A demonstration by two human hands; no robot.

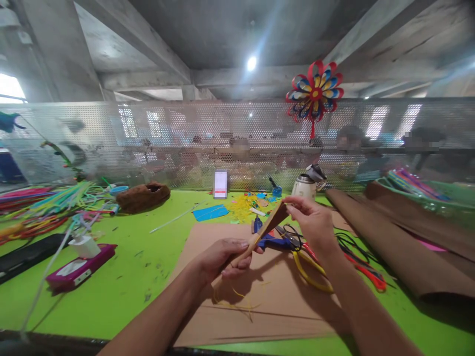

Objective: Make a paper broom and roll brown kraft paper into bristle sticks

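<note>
A folded strip of brown paper (pixel 272 221) is held slantwise between my two hands, above a large brown paper sheet (pixel 208 316). My left hand (pixel 226 254) grips its lower end, thumb on top and fingers curled beneath. At the upper end, my right hand (pixel 309 217) pinches it between thumb and fingers. Just behind the strip lie a blue glue gun (pixel 276 242) and scissors, partly covered by the strip and my right hand. Yellow-handled scissors (pixel 313 274) rest under my right wrist. Loose yellow threads (pixel 237 301) lie on the sheet below my left hand.
A purple power strip (pixel 81 269) with a white plug and bundles of coloured pipe cleaners (pixel 55 198) sit left. Yellow scraps (pixel 245 207), a phone (pixel 220 184) and a flask (pixel 304 187) stand at the back. Brown paper rolls (pixel 386 242) lie right. A perforated screen (pixel 178 148) borders the table.
</note>
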